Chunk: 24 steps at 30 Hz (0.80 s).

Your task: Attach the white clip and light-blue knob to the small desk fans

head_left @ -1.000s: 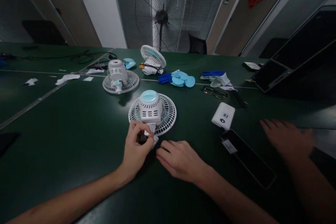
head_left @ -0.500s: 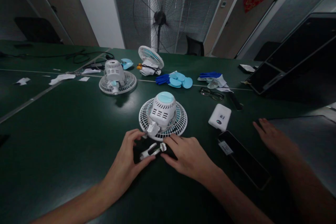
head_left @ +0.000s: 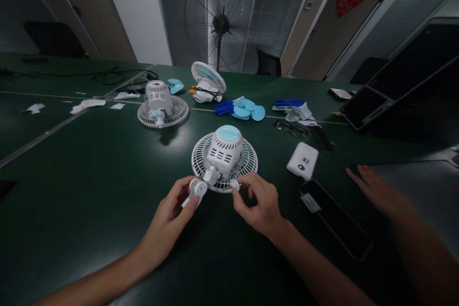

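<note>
My left hand pinches a white plastic bracket with a round, ring-shaped end turned up. Between the thumb and forefinger of my right hand is a small white knob, with what looks like a thin metal shaft pointing left. Just beyond both hands, a small white fan lies grille-down, its motor housing topped by a light blue cap. A white joint sticks out from the housing toward me, close to the bracket but apart from the knob.
Another person's hand rests at the right. Near it lie a black phone and a white power bank. Farther back are glasses, light blue fan blades, a second fan and a third fan.
The knob has come away from the bracket in my right hand, which moved right and up. My left hand has turned the bracket so its round end faces up.
</note>
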Each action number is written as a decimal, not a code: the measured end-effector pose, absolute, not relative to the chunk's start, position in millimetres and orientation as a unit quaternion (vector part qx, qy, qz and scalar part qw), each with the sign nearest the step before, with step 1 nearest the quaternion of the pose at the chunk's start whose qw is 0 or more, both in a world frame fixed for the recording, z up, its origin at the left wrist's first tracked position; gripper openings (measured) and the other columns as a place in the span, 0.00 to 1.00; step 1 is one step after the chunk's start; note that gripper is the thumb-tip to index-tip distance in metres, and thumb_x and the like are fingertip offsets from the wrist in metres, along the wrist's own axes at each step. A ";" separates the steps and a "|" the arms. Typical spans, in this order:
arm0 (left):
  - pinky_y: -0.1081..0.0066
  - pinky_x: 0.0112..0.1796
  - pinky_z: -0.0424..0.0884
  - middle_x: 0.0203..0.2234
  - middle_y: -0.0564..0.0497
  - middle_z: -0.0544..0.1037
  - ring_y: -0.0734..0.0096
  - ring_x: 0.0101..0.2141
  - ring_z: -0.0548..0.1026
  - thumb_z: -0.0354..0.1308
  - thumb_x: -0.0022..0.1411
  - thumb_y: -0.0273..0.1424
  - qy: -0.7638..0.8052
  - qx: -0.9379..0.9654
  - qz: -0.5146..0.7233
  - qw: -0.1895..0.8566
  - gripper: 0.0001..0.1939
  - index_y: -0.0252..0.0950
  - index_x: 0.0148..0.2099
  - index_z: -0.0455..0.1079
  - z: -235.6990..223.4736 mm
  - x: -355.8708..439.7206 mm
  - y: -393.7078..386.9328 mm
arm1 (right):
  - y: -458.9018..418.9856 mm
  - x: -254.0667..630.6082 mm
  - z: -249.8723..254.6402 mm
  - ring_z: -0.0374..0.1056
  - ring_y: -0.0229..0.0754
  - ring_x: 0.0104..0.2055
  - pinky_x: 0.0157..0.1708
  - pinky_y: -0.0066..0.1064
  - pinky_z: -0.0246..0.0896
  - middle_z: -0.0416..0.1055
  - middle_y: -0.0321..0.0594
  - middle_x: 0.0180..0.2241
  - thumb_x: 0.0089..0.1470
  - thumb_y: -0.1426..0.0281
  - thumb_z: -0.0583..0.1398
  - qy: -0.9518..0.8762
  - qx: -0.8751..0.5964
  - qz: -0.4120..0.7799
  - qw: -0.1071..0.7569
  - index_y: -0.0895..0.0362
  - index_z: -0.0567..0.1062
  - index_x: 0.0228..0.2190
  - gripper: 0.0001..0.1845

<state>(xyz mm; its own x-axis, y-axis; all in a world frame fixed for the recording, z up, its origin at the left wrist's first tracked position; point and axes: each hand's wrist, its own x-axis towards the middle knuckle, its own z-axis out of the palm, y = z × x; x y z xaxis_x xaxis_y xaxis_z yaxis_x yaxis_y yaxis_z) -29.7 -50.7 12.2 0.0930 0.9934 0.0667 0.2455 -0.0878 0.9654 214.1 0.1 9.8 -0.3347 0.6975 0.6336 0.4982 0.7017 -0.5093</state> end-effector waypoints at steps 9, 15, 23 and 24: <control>0.71 0.34 0.71 0.35 0.52 0.78 0.66 0.33 0.76 0.60 0.69 0.38 0.510 0.611 0.451 0.405 0.16 0.40 0.54 0.65 17.5 -9.7 -41.9 | 4.3 203.0 7.7 0.71 0.50 0.50 0.52 0.48 0.69 0.73 0.44 0.43 0.60 0.72 0.63 -0.764 -0.357 0.151 0.516 0.53 0.73 0.41 0.06; 0.66 0.42 0.74 0.42 0.48 0.79 0.63 0.41 0.79 0.59 0.70 0.40 0.526 0.553 0.495 0.415 0.16 0.39 0.53 0.61 11.0 5.5 -33.2 | 3.6 204.1 4.3 0.72 0.48 0.47 0.49 0.43 0.71 0.73 0.43 0.41 0.59 0.73 0.63 -0.748 -0.367 0.184 0.521 0.53 0.72 0.38 0.05; 0.65 0.45 0.75 0.49 0.45 0.79 0.57 0.51 0.78 0.58 0.72 0.40 0.516 0.575 0.479 0.417 0.16 0.40 0.57 0.65 0.9 -5.4 -40.7 | 3.9 203.9 2.2 0.73 0.48 0.49 0.51 0.44 0.71 0.75 0.41 0.42 0.57 0.75 0.65 -0.766 -0.339 0.187 0.513 0.52 0.72 0.39 0.10; 0.65 0.43 0.75 0.49 0.45 0.79 0.57 0.50 0.78 0.58 0.72 0.40 0.517 0.578 0.475 0.416 0.17 0.40 0.58 0.65 1.3 -5.6 -42.0 | 3.8 204.1 2.1 0.74 0.48 0.48 0.50 0.44 0.72 0.76 0.41 0.42 0.57 0.75 0.66 -0.768 -0.336 0.183 0.514 0.52 0.72 0.40 0.10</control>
